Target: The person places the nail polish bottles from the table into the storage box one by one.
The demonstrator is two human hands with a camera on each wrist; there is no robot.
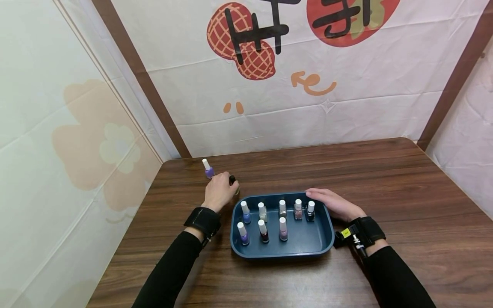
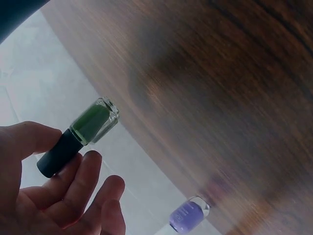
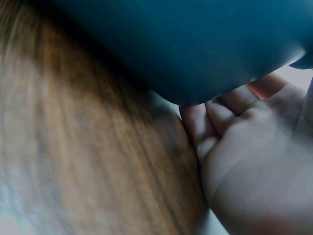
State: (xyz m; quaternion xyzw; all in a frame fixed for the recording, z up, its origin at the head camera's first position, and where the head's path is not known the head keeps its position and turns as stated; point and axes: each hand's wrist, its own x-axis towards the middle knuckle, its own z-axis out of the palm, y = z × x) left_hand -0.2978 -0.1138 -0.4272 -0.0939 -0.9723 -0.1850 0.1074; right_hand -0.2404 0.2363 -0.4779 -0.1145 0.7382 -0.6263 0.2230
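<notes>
My left hand (image 1: pixel 219 193) is over the table left of the tray's far corner. It pinches a green nail polish bottle (image 2: pixel 94 122) by its black cap (image 2: pixel 59 154), thumb on one side and fingers on the other. The glass end points away from the palm. Just beyond this hand stands a purple nail polish bottle (image 1: pixel 209 172) with a white cap. My right hand (image 1: pixel 337 204) rests against the far right corner of the dark blue tray (image 1: pixel 308 253), its fingers (image 3: pixel 195 117) touching the outer wall. Several white-capped nail polish bottles stand in the tray, in two rows.
The wooden table (image 1: pixel 404 192) runs back to a white printed cloth (image 1: pixel 269 128). Another cloth (image 1: pixel 77 171) hangs along the left side. Inside the tray, the front row of bottles ends with a pale purple one (image 1: pixel 283 231), left of the bare front right floor.
</notes>
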